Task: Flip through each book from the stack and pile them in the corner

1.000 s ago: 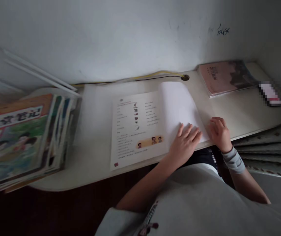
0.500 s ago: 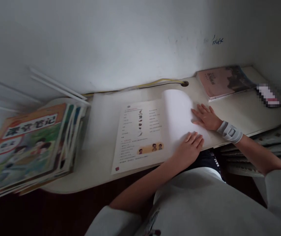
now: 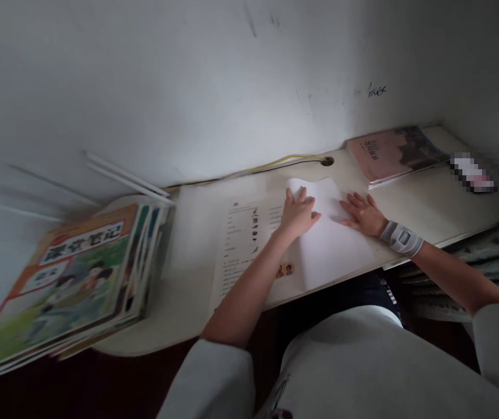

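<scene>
An open workbook [image 3: 249,244] lies on the pale desk [image 3: 188,302] in front of me, its left page printed with text and small pictures, its right page blank white. My left hand [image 3: 297,212] rests flat near the book's spine at the top, fingers spread, pressing the pages. My right hand [image 3: 363,213], with a grey band at the wrist, lies flat with fingers spread on the right page's outer part. Neither hand holds anything.
A slanting stack of colourful books [image 3: 75,285] fills the desk's left end. A pink book [image 3: 395,152] lies at the back right, beside a cable hole [image 3: 327,161] with a yellow cable. The white wall [image 3: 214,87] stands right behind the desk.
My left hand slid from the lower edge of the right page up to the spine. My right hand moved from the book's lower right corner up onto the right page. The lifted page now lies flatter.
</scene>
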A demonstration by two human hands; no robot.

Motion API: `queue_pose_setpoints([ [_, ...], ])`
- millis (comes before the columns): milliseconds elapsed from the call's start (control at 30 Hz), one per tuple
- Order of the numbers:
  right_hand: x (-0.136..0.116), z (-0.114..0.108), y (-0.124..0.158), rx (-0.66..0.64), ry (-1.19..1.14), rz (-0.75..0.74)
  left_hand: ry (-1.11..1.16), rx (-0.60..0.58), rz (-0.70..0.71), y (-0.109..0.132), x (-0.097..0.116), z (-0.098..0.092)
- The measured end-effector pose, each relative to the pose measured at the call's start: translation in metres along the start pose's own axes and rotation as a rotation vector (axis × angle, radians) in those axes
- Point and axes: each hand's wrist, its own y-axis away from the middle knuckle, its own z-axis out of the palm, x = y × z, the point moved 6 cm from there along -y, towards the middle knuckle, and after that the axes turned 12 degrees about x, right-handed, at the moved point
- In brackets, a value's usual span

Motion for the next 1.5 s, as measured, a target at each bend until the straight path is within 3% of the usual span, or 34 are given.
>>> queue_pose_setpoints([
  [167,0.002,-0.001,-0.001,0.023,0.004,0.011,0.000,-0.081,0.029,0.008,0.006,-0.002],
  [400,0.002,-0.002,-0.003,0.009,0.032,0.040,0.064,-0.195,0.132,0.008,-0.002,-0.006],
  [567,0.001,-0.001,-0.006,0.045,0.053,0.053,0.074,-0.052,0.095,0.005,0.004,0.000],
  [833,0.007,-0.006,-0.009,0.020,0.004,0.086,0.255,0.261,-0.263,0.006,-0.012,0.009],
  [900,-0.008,-0.011,-0.010,0.013,-0.003,0.041,0.363,0.334,-0.369,0.012,-0.021,0.008],
  [1000,-0.055,-0.018,-0.009,0.004,-0.049,-0.176,0.532,0.391,-0.490,0.026,-0.030,0.008],
  [1100,-0.105,-0.023,-0.003,0.003,-0.111,-0.423,0.612,0.378,-0.480,0.041,-0.033,0.005],
  [1200,-0.126,-0.026,0.001,0.006,-0.121,-0.551,0.642,0.316,-0.423,0.057,-0.035,0.002],
  [1267,-0.119,-0.024,0.002,-0.038,-0.100,-0.559,0.617,0.241,-0.341,0.068,-0.034,0.000],
  [1367,-0.084,-0.021,0.005,-0.098,-0.088,-0.481,0.467,0.119,-0.148,0.083,-0.023,-0.002],
  [1500,-0.011,-0.024,0.019,0.041,-0.061,-0.210,0.255,0.042,-0.068,0.092,-0.010,-0.003],
])
